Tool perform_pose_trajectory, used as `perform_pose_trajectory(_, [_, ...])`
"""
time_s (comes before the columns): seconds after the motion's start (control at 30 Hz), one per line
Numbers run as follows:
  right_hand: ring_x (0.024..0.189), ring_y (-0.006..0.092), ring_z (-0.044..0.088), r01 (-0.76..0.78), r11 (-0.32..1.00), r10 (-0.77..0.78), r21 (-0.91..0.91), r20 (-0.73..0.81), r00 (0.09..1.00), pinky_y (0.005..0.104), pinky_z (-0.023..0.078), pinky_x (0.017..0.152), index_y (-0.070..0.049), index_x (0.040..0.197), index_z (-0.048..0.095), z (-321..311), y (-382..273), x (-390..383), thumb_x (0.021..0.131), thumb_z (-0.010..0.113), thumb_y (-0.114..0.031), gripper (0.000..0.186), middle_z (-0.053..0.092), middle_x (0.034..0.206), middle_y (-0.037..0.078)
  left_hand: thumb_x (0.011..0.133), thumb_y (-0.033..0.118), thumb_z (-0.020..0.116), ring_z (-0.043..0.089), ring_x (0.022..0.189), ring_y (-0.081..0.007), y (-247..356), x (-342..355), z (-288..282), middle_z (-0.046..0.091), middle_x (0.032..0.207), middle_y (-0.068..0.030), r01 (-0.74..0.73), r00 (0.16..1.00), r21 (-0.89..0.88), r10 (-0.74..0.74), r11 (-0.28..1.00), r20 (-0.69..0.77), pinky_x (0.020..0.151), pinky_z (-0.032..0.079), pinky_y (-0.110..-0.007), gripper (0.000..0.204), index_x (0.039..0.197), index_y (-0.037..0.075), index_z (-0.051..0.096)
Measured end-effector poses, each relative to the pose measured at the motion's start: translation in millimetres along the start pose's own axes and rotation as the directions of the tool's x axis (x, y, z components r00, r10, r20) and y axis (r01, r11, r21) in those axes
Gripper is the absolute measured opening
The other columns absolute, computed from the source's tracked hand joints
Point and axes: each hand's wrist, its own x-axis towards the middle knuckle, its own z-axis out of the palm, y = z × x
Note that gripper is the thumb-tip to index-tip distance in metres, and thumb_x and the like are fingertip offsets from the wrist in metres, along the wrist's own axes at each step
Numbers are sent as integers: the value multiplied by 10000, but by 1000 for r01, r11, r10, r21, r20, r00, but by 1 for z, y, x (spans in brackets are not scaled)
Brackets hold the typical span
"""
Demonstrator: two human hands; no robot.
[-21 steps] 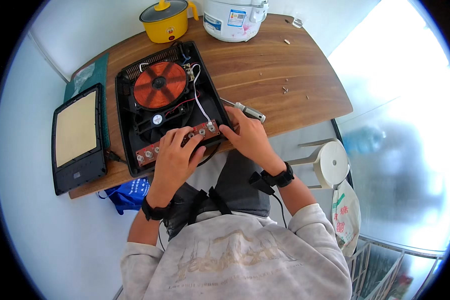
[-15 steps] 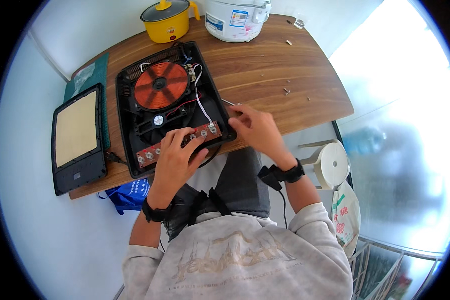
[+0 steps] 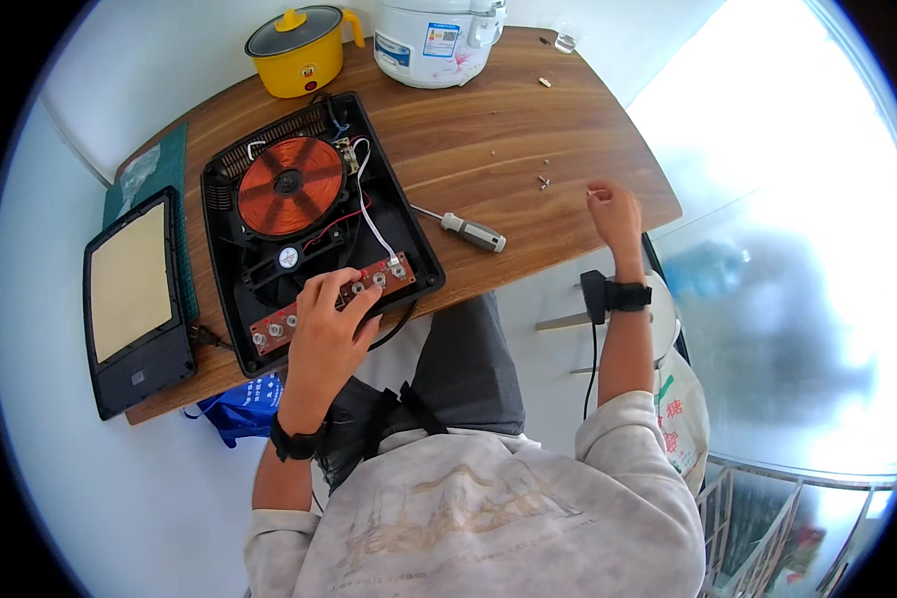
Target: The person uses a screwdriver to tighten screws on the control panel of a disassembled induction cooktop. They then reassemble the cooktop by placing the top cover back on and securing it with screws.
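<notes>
An opened induction cooker base [image 3: 399, 214] lies on the table, with a round copper coil [image 3: 291, 187] inside. A long reddish circuit board [image 3: 401, 276] with several button switches crosses its near end. My left hand [image 3: 324, 324] rests over the board's middle, fingers apart and touching it, covering part of it. Off to the right, my right hand [image 3: 614, 211] is over the table edge, fingertips pinched on what looks like a small screw. Between the hands, a screwdriver [image 3: 473, 232] with a grey and white handle lies beside the case, its shaft reaching the case's side.
Loose screws [image 3: 544, 182] lie on the table [image 3: 468, 140]. The cooker's top panel [image 3: 140, 289] sits on a green mat [image 3: 173, 159] at left. A yellow pot [image 3: 297, 62] and white rice cooker [image 3: 432, 45] stand at the back. A stool [image 3: 665, 311] is at right.
My right hand has left the case's right edge and moved right to the small screw. The screwdriver's handle is now uncovered on the table. My left hand stays on the board; the view has shifted.
</notes>
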Motion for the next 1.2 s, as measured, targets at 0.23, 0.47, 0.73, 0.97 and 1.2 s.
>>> perform_pose_trajectory(0.23, [951,370,726,138,989,-142,49,87,986,451,568,860,-102,1097,775,5,-19,18,889,637,-185,263,763,983,177,772,37,809,540,1199,-343,-1,0,-2,586,1252,-121,2,1000,3,-2,1000,13,1014,473,-448,375,1133,90,724])
perform_pose_trajectory(0.47, [955,403,713,405,909,-418,102,208,884,478,571,864,-95,1084,782,47,-104,48,894,629,-145,249,748,981,215,765,45,815,538,1213,-337,-1,-1,-3,591,1267,-112,23,1000,-29,-23,999,6,1021,475,-438,382,1133,98,727])
perform_pose_trajectory(0.73, [956,408,705,402,912,-370,-77,264,891,504,558,849,-61,989,766,91,-111,67,877,644,-113,173,737,952,217,763,49,815,538,1215,-331,-1,-2,-4,590,1281,-100,14,1000,-40,-14,999,4,1017,475,-440,383,1131,98,722])
perform_pose_trajectory(0.97, [898,432,705,331,942,-335,57,223,915,465,574,796,-29,902,720,61,-130,42,859,673,-110,103,736,929,211,771,58,813,536,1212,-332,-3,-2,-4,584,1284,-100,-14,1000,-26,14,1000,1,1008,478,-442,377,1134,89,715])
perform_pose_trajectory(1.2, [874,170,733,70,723,-432,688,370,822,295,576,806,17,943,696,10,-164,-57,885,737,-35,88,746,871,103,782,71,807,533,1215,-332,-4,-3,-3,576,1275,-98,-18,1000,-12,18,1000,-1,1006,481,-448,363,1132,99,717])
